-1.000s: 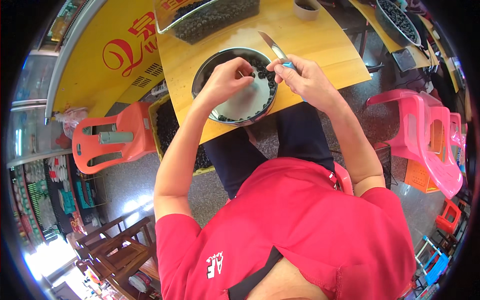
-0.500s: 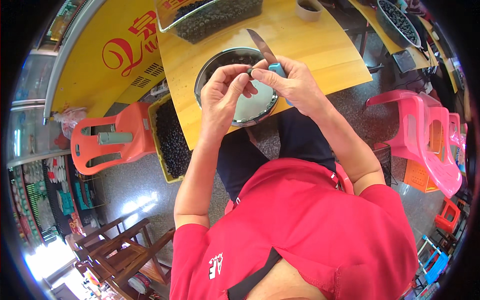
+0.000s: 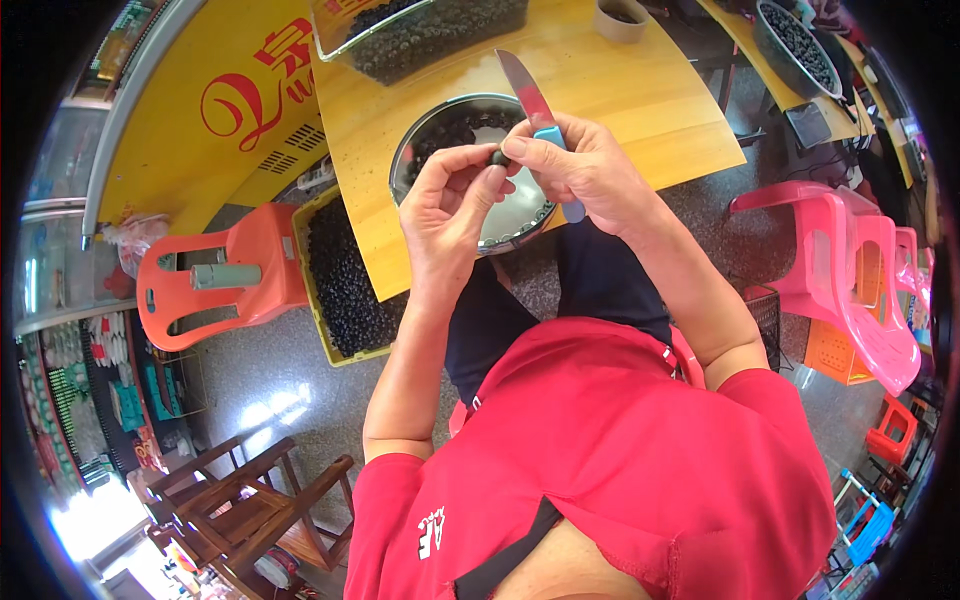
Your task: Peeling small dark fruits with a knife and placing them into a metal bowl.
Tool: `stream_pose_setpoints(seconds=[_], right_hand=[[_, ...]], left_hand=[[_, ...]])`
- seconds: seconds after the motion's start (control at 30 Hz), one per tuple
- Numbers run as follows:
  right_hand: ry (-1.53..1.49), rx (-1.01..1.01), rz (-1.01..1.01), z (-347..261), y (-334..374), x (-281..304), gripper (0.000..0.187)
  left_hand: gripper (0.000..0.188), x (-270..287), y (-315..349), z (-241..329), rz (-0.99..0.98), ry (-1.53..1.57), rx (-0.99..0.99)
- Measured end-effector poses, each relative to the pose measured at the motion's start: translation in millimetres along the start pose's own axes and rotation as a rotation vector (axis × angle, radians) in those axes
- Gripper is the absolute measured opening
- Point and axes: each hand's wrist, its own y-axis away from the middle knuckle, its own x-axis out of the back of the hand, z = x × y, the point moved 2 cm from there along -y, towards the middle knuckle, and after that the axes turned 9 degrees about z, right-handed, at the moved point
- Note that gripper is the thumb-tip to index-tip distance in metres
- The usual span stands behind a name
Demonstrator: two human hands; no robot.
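Note:
My left hand (image 3: 447,200) pinches a small dark round piece (image 3: 499,158) between thumb and fingers; its kind I cannot make out. Closed around the blue handle of a knife (image 3: 524,88) is my right hand (image 3: 590,170), the blade pointing up and away. The right thumb tip meets the dark piece too. Below both hands a round metal bowl (image 3: 515,220) stands at the table's near edge. Small dark pieces lie in its far left part, while its pale bottom shows at the right.
On the wooden table (image 3: 640,100) stand a clear bin (image 3: 430,45) of dark pieces and a tan round tub (image 3: 620,20). A yellow crate (image 3: 340,355) of dark pieces and an orange chair (image 3: 255,260) are at left. Pink chairs (image 3: 800,210) stand right.
The knife has turned slightly in my right hand, showing a reddish reflection on its blade. The dark piece shows more plainly between my fingertips. My left forearm has shifted a little right.

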Motion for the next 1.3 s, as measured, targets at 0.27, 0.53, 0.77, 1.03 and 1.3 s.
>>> stream_pose_setpoints(seconds=[0.27, 0.53, 0.77, 1.03, 1.3], right_hand=[[0.109, 0.063, 0.051, 2, 0, -5, 0.019], [0.035, 0.008, -0.015, 2, 0, -2, 0.018], [-0.030, -0.012, -0.020, 7, -2, 0, 0.019], [0.125, 0.014, -0.002, 3, 1, 2, 0.021], [-0.188, -0.158, -0.142, 12, 2, 3, 0.022]], left_hand=[[0.020, 6, 1, -6, 0.046, -0.019, 0.049], [0.020, 7, 2, -15, 0.031, 0.114, 0.102], [0.018, 2, 3, -16, 0.045, 0.127, 0.049], [0.016, -2, 6, -10, 0.064, -0.074, -0.102], [0.016, -3, 5, -16, 0.027, 0.143, -0.075]])
